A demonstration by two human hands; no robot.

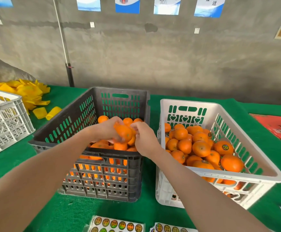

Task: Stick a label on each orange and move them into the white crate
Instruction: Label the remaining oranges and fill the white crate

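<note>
- Your left hand point(108, 129) is over the black crate point(92, 174) and holds one orange point(124, 132), with the fingers closed around its left and lower side.
- Your right hand point(144, 139) is just beside this orange on its right side. The fingertips point(134, 126) touch the top right part of the fruit, and they are drawn close together, not spread.
- You cannot tell from here if there is a label between those fingertips; the place is blurred.
- The held orange is above the other fruit in the black crate, near the crate's right wall.
- The black crate stands on the green table cover point(36, 164) and is filled with oranges up to about half of its height.
- The white crate point(237, 177) stands just beside the black one, on your right. It holds a pile of oranges point(201, 148), and some of them show a round dark label, for example the one point(225, 147) near the right wall.
- Two sheets of round labels point(118, 225) lie on the cover at the near edge, in front of both crates.
- On your far left stands another white basket point(5, 121), and behind it lies a heap of yellow foam nets point(27, 92).
- A red box point(280, 126) lies on the cover at the far right.
</note>
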